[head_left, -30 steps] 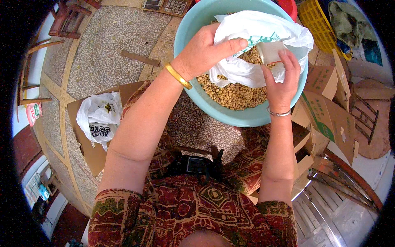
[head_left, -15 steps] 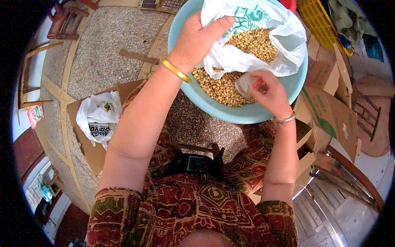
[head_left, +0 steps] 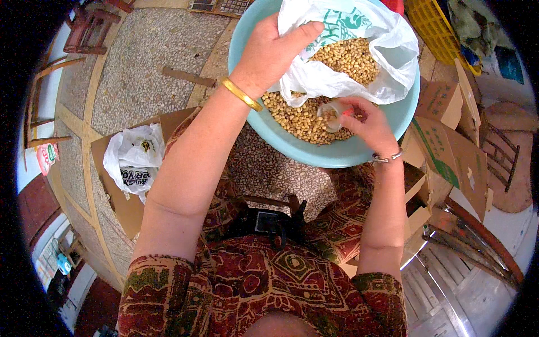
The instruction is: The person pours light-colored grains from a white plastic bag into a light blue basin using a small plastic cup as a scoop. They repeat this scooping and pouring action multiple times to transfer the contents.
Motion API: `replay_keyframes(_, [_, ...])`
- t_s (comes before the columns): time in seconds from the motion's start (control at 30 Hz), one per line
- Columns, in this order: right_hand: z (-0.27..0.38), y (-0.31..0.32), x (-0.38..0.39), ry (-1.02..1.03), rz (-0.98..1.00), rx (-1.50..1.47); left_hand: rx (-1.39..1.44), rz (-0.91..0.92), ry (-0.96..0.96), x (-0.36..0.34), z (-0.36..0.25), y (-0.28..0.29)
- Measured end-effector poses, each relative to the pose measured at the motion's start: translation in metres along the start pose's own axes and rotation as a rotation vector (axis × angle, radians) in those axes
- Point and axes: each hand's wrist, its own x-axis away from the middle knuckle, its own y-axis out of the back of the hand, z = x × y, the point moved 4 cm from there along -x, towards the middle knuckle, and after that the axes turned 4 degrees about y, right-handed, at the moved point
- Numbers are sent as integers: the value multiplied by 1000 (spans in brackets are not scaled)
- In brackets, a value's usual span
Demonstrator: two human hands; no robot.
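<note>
A light-blue basin [head_left: 314, 156] holds many small tan beans or nuts [head_left: 297, 121]; their exact kind is hard to tell. Inside it, a white plastic bag [head_left: 387, 53] with green print lies open, with more of the same in it [head_left: 351, 62]. My left hand [head_left: 272, 50] is closed on the bag's left edge, thumb on top. With my right hand [head_left: 365, 124] I grip a small clear cup [head_left: 329, 119] that has a red patch. The cup lies tilted on its side among the loose pieces, below the bag's near edge; my fingers partly hide it.
Left of my legs, a crumpled white bag [head_left: 135, 157] rests on cardboard [head_left: 112, 194]. Cardboard boxes [head_left: 443, 140] stand to the right of the basin, near a yellow crate [head_left: 435, 31]. A wooden chair [head_left: 90, 33] is at the far left on the pebbled floor [head_left: 157, 62].
The cup has shifted slightly left and turned, its mouth now lower among the loose pieces. My right hand moved a little with it. My left hand still grips the bag.
</note>
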Motion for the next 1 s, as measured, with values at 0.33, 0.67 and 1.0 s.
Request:
replay_keyframes(0.33, [2,30,5,-50,-144,-731,-146,110,4,6,-5,2])
replay_keyframes(0.67, [-2,37,-16,179,-612,-291,-183,249,31,12,-10,1])
replay_keyframes(1.0, [54,9,-15,578,-671,509,-140,291,75,14,-9,4])
